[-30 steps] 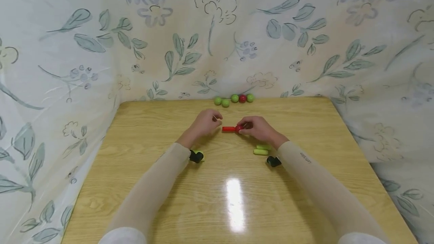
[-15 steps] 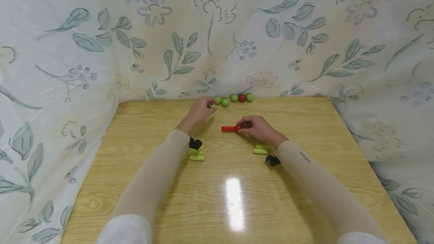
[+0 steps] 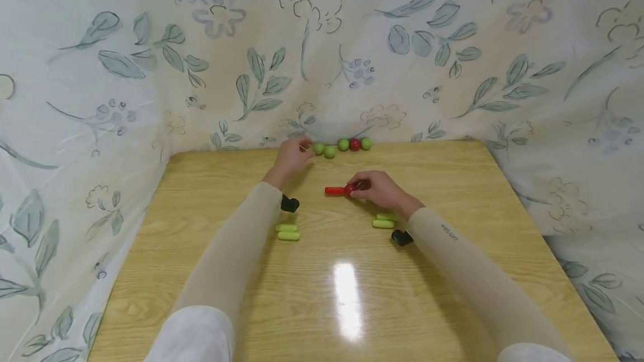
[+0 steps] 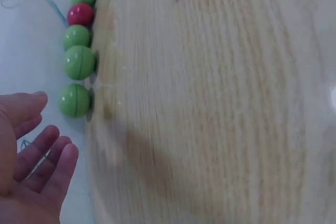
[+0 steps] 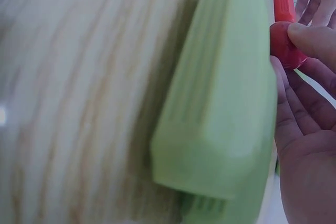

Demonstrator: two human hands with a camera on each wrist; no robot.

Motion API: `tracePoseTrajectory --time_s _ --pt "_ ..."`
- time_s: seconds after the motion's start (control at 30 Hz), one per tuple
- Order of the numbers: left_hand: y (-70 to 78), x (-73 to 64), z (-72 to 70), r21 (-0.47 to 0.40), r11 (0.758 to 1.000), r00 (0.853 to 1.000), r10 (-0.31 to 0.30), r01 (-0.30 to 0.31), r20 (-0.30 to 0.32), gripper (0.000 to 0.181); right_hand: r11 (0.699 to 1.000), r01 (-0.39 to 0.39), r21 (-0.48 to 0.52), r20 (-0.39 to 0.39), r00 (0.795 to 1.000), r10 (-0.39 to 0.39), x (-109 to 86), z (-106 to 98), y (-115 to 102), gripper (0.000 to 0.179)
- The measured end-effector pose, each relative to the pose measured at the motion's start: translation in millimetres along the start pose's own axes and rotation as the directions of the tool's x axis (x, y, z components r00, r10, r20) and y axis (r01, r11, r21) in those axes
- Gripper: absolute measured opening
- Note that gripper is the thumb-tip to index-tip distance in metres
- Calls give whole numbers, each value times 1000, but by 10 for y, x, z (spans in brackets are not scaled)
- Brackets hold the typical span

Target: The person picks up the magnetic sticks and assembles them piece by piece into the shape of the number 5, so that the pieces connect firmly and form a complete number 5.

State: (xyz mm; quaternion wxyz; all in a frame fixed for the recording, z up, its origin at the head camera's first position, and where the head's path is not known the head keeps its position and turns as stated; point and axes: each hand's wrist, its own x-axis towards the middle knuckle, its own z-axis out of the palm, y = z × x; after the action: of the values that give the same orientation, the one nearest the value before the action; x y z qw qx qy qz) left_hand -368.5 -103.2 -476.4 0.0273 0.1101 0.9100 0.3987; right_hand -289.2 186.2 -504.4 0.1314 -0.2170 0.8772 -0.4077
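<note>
My right hand (image 3: 379, 189) pinches a small red ball (image 5: 286, 44) between thumb and fingers at the middle of the table. A short ribbed red stick (image 3: 334, 190) joins end-on to that ball, pointing left. At the table's back edge my left hand (image 3: 292, 156) reaches beside the leftmost green ball (image 4: 74, 100). Its fingers are spread and slightly bent, with a gap to the ball in the left wrist view. More green balls (image 4: 80, 62) and one red ball (image 3: 354, 144) line up along that edge, to the hand's right.
Two light green ribbed sticks (image 3: 288, 236) lie left of the middle, near my left forearm. Another pair of green sticks (image 3: 383, 224) lies under my right wrist. Flowered cloth (image 3: 312, 71) hangs behind the wooden table (image 3: 322, 284).
My left hand has left the red stick and moved back and left to the green balls. The right hand stays in place, still pinching the red ball.
</note>
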Motion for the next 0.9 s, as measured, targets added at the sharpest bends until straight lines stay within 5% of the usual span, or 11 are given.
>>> tracePoseTrajectory --time_s 0.9 --pt "-58 294 110 31 999 999 -11 9 52 42 999 -18 -31 -10 1000 18 24 -1 -25 27"
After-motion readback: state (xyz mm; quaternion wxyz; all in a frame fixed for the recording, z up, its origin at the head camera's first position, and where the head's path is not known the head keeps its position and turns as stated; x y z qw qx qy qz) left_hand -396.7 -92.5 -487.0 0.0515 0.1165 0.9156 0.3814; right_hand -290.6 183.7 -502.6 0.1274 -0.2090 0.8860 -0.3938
